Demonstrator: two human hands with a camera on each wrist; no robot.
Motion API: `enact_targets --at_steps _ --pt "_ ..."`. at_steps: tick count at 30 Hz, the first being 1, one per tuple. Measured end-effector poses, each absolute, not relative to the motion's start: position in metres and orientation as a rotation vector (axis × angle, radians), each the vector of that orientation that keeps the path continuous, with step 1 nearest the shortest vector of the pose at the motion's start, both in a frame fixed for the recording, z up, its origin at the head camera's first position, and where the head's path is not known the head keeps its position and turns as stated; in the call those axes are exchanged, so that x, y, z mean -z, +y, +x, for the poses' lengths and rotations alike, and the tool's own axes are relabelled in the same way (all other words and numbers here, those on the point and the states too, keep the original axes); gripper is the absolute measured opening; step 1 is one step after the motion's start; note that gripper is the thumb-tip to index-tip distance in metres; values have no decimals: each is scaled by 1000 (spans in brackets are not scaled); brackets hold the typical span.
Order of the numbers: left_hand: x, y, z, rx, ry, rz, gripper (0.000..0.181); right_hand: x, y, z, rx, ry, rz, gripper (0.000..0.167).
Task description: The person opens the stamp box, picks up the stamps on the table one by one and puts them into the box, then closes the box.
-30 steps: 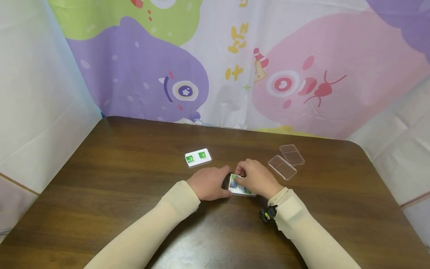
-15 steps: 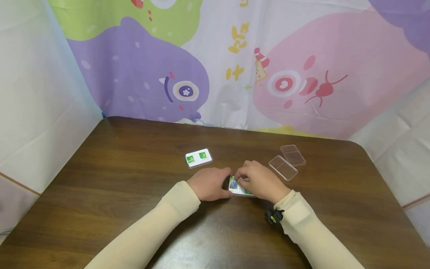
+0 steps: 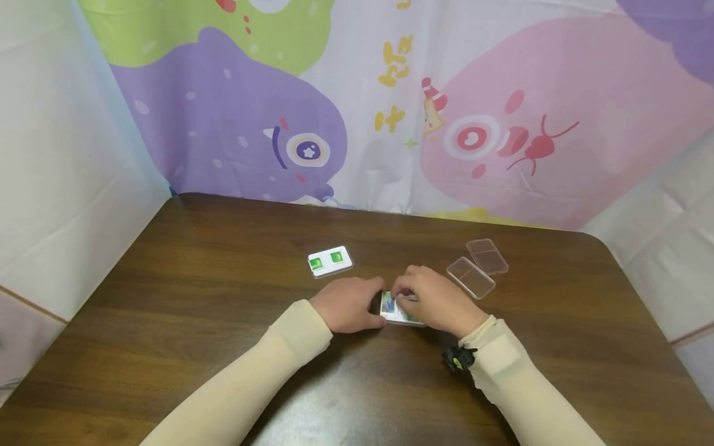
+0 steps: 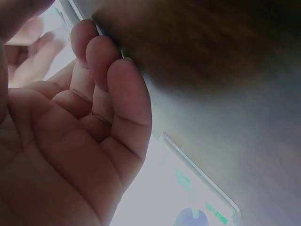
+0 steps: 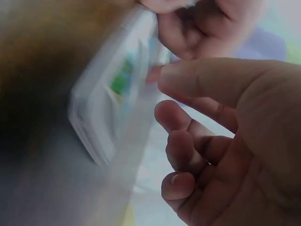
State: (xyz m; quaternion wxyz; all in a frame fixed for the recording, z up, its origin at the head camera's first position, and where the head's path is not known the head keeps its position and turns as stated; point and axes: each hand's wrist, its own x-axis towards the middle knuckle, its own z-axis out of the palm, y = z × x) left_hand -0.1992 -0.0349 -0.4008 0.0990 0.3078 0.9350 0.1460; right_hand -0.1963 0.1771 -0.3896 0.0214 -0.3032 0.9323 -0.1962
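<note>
On the table in the head view, a flat clear plastic box (image 3: 403, 319) holds white printed cards with blue and green pictures. My left hand (image 3: 348, 305) grips the box's left end between thumb and fingers. Above it, the thumb and forefinger of my right hand (image 3: 437, 300) pinch at a printed card (image 3: 388, 301); the exact contact is hidden. In the right wrist view, the box (image 5: 82, 108) is blurred, with the right thumb (image 5: 183, 80) close to its inner edge. Curled left fingers (image 4: 129, 89) lie along the box's side in the left wrist view.
Behind the left hand lies a second clear case (image 3: 330, 261) with two green squares on white. Two transparent box parts (image 3: 471, 277) (image 3: 488, 256) lie to the right, slightly overlapping. A patterned curtain (image 3: 379, 173) hangs behind the brown table (image 3: 167, 297).
My right hand and wrist have shifted slightly right and toward me, with the fingers staying at the cards. The left hand keeps its hold on the box.
</note>
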Motion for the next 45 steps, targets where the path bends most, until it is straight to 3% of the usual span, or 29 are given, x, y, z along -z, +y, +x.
enact_targets --at_steps 9,17,33,45 --pt "403 -33 -198 -446 2769 900 61 367 237 -202 704 3037 -626 15" --pt "404 -35 -199 -449 2769 902 61 362 280 -205 639 3074 -348 39" --pt "402 -38 -199 -453 2760 908 57 387 281 -212 387 2961 -204 53" --pt "402 -37 -199 -478 2761 912 57 390 282 -213 409 2938 -210 52"
